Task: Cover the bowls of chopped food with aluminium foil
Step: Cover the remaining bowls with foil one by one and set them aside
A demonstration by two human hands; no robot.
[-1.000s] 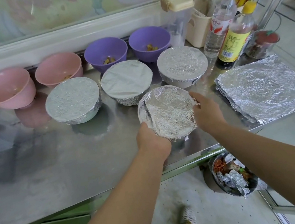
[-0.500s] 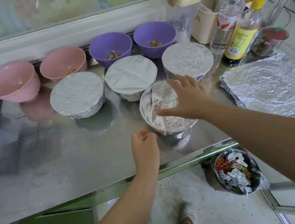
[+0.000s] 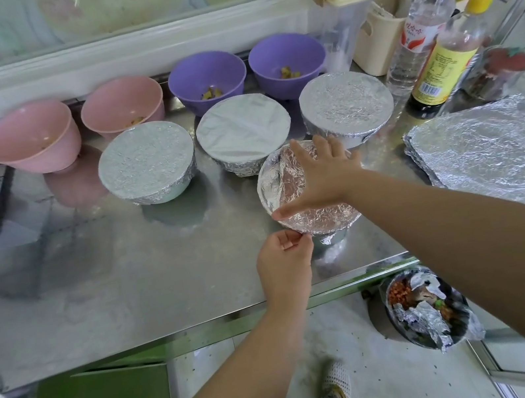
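A foil-covered bowl (image 3: 288, 194) stands near the front of the steel table (image 3: 127, 273). My right hand (image 3: 319, 175) lies flat on its foil top with fingers spread. My left hand (image 3: 285, 257) pinches the foil's edge at the bowl's near rim. Behind it stand three foil-covered bowls (image 3: 147, 160), the middle (image 3: 242, 131) and the right one (image 3: 346, 103). Along the back are two pink bowls (image 3: 32, 136), (image 3: 122, 104) and two purple bowls (image 3: 207, 76), (image 3: 287, 62), uncovered, with bits of chopped food. A stack of foil sheets (image 3: 489, 150) lies at the right.
Two bottles (image 3: 420, 30), (image 3: 446, 60), a clear jug with a beige lid (image 3: 343, 8), a beige holder (image 3: 376, 37) and a dark jar (image 3: 497, 72) crowd the back right. A bin with food scraps and foil (image 3: 425, 310) stands on the floor under the table's edge.
My right hand went from the bowl's side to lying flat on top of the foil. My left hand let go of the bowl, drew back, then took the foil's near edge.
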